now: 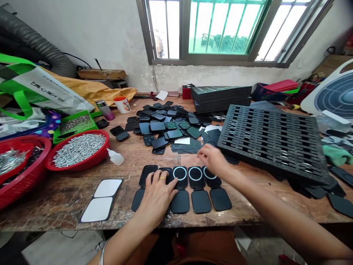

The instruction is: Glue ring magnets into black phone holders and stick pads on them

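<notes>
Two hands work over a row of black plates at the near table edge. Flat and spread, the left hand presses on the row's left end, gripping nothing. Blurred, the right hand hovers over the right end; I cannot tell if it holds anything. Each plate looks light, stiff and smooth, best pinched by its side edges. Their long axes run near to far, ringed ends far. Loose plates lie piled farther back, left of a slotted black tray.
</notes>
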Demonstrator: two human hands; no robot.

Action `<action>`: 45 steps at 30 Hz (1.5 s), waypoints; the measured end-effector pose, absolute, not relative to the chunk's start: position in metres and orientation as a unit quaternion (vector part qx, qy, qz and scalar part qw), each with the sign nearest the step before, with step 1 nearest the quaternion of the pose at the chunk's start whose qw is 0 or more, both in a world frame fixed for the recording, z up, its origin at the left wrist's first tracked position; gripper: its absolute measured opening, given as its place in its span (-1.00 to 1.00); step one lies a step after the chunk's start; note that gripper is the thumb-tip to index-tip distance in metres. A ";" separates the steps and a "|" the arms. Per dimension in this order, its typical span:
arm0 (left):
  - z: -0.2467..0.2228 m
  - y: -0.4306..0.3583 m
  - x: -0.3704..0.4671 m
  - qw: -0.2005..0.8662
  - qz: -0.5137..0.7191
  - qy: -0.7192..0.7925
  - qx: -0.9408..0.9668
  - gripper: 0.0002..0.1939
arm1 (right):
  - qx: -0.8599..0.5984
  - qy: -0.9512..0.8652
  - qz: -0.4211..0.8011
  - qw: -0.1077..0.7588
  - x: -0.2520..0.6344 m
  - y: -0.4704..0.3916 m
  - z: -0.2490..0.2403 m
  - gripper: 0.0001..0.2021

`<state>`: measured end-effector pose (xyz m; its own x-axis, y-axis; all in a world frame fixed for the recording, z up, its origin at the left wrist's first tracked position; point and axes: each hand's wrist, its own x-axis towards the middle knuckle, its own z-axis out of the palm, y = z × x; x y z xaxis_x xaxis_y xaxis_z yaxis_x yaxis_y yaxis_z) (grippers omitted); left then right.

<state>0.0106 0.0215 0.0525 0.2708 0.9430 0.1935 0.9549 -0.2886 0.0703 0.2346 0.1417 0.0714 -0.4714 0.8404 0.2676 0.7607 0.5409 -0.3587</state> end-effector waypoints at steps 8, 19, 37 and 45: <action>0.060 0.026 0.002 0.039 -0.112 -0.605 -0.787 -0.69 | -0.600 -0.773 -0.039 0.201 0.344 0.231 0.096 -0.89; 0.059 0.014 -0.038 0.055 -0.099 -0.652 -0.750 -0.77 | -0.591 -0.768 -0.092 0.229 0.345 0.228 0.077 -0.95; 0.052 -0.017 -0.027 0.016 -0.125 -0.655 -0.745 -0.70 | -0.393 -0.733 0.489 0.262 0.139 0.119 0.047 -0.87; 0.056 -0.018 -0.028 0.005 -0.108 -0.649 -0.753 -0.66 | -0.380 -0.833 0.348 0.203 0.120 0.122 0.035 -0.84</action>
<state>-0.0277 -0.0175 0.0561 0.1337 0.9765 0.1692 0.9787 -0.1570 0.1325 0.1199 0.1224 0.0346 -0.6284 0.7744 0.0732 0.4924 0.4689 -0.7333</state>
